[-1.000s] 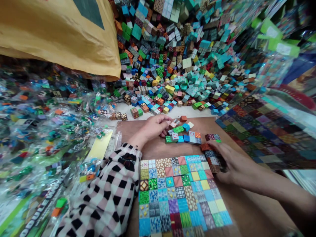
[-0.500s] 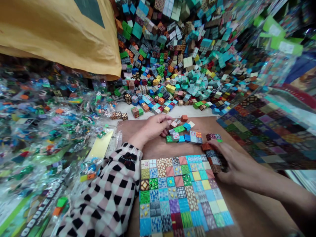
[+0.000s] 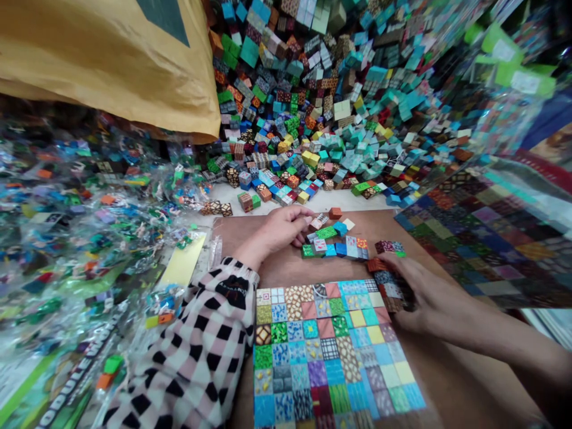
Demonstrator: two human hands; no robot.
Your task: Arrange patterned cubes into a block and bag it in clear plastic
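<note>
My left hand (image 3: 286, 229), in a checked sleeve (image 3: 201, 339), is closed with curled fingers beside a loose cluster of small patterned cubes (image 3: 335, 244). Whether a cube sits between its fingertips I cannot make out. My right hand (image 3: 417, 292) wraps round a short row of toy cubes (image 3: 386, 280), brown, dark and pale, at the right edge of the mosaic. Part of that row hides under the fingers. Below both hands lies the flat mosaic of printed cubes (image 3: 319, 351), set close together in a colourful grid. Some dark red and green cubes (image 3: 389, 247) lie just beyond my right fingers.
A big heap of loose cubes (image 3: 313, 119) rises at the back. Bagged small toy parts (image 3: 89, 208) cover the left, with a yellow paper slip (image 3: 183, 259). A yellow sack (image 3: 107, 65) hangs upper left. A bagged cube sheet (image 3: 496, 238) stands right of the brown board (image 3: 277, 271).
Both hands stay in nearly the same place and pose. The whole view shifts very slightly; no cube visibly moves on the board.
</note>
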